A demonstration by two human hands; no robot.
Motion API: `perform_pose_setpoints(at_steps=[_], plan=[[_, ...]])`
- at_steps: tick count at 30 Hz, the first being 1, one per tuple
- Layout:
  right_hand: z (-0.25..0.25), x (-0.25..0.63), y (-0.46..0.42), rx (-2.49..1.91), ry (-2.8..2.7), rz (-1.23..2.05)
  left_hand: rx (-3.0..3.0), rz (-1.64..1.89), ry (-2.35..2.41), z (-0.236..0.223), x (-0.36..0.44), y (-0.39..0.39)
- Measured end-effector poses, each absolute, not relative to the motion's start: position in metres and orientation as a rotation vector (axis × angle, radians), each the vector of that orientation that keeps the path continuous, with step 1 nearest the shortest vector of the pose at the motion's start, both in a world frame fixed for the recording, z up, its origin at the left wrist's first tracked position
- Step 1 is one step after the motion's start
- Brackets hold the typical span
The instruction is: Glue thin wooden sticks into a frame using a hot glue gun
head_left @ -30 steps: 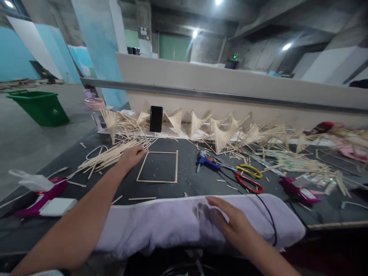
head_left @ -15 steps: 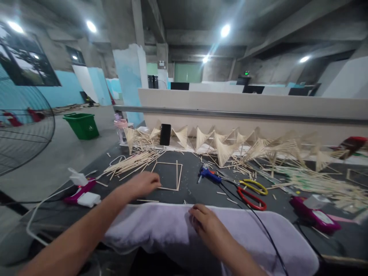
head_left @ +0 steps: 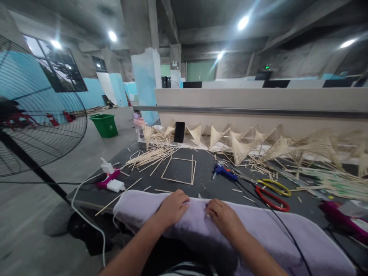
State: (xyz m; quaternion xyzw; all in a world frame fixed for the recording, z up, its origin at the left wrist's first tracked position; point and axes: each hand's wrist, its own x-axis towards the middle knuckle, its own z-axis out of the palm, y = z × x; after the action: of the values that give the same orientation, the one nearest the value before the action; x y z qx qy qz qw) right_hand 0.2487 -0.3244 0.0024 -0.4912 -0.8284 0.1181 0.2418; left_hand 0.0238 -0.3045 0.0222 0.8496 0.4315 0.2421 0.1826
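Note:
My left hand [head_left: 174,207] rests on a lavender towel [head_left: 270,234] along the table's front edge, fingers lying loosely over the cloth with nothing visible in them. To its right, my right hand [head_left: 225,216] is closed, its fingertips pinched together above the towel. A tiny pale bit shows at those fingertips, too small to name. Beyond the hands, a four-sided frame of thin wooden sticks [head_left: 177,181] lies flat on the dark table, with one stick laid along its right side. A blue glue gun [head_left: 225,171] lies to the right, beside scissors [head_left: 271,197] with red and yellow handles.
Loose sticks [head_left: 153,157] are heaped at the back left, near a dark phone [head_left: 179,132]. Fan-like stick models [head_left: 240,149] line the back. Magenta power strips [head_left: 107,180] sit at both sides. The glue gun's black cable crosses the towel. A fan [head_left: 43,111] stands left.
My left hand has drawn back from the stick frame onto the towel, beside my right hand. The right hand stays pinched over the cloth. The view has turned left.

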Motion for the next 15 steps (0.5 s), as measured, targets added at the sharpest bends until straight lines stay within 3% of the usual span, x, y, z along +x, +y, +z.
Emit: perform_pose_setpoints(at_steps=[7, 11, 15], plan=[[0.006, 0.257, -0.329, -1.17, -2.212, 0.551, 2.237, 0.679, 1.221, 0.032, -0.004, -0.287], [0.0, 0.264, -0.326, -1.205, -1.94, 0.777, 2.176, 0.486, 1.797, 0.064, -0.05, -0.235], [0.003, 0.272, -0.324, -1.104, -1.797, 0.978, 2.073, 0.361, 2.05, 0.078, -0.093, -0.182]])
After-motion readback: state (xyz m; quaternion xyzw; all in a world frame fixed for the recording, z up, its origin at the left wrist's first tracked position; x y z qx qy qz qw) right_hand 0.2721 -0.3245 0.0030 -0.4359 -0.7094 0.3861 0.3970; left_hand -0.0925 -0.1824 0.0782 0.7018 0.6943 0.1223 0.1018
